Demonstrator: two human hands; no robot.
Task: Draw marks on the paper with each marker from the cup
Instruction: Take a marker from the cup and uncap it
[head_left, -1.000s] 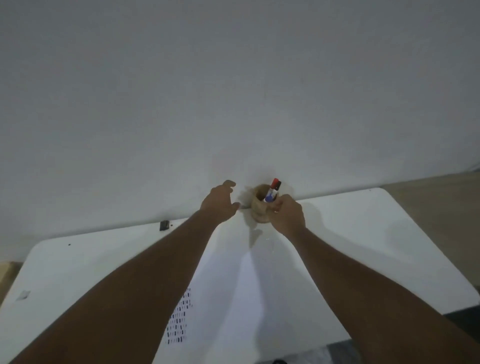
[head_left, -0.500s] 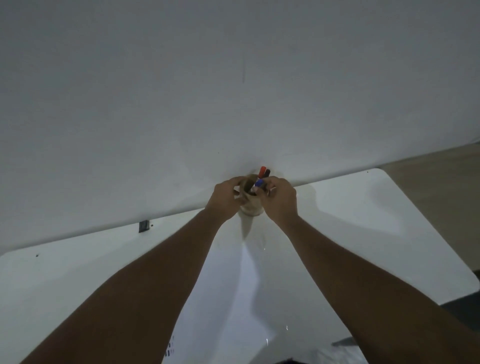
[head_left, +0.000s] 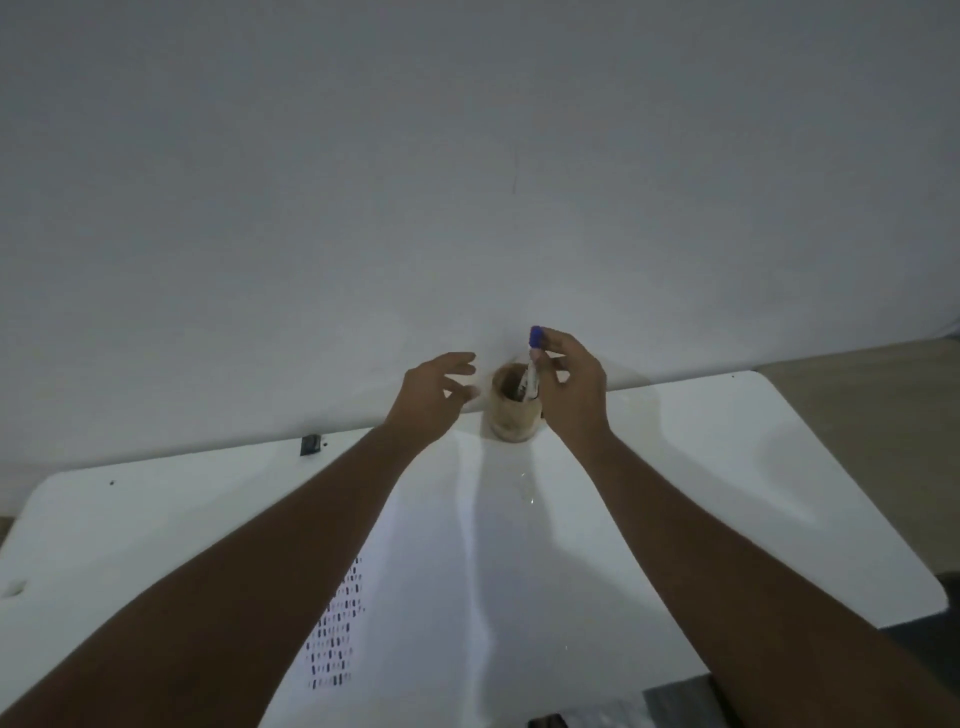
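A tan cup (head_left: 511, 413) stands at the far edge of the white table (head_left: 727, 467), against the wall. My right hand (head_left: 571, 389) pinches a blue-capped marker (head_left: 535, 358) and holds it upright, its lower end still inside the cup's mouth. My left hand (head_left: 431, 395) hovers just left of the cup with fingers spread, touching nothing. A white sheet of paper (head_left: 441, 571) lies between my forearms, with rows of short dark marks (head_left: 337, 629) near its left edge. I cannot tell what else is in the cup.
A small black object (head_left: 310, 445) sits at the table's back edge, left of my arms. The plain wall (head_left: 467, 182) rises right behind the cup. Floor (head_left: 857, 395) shows past the table's right corner, and something dark (head_left: 670, 699) lies at the near edge.
My right hand has lifted the blue-capped marker up out of the cup. My left hand has let go of the cup and opened to its left. The camera has tilted down.
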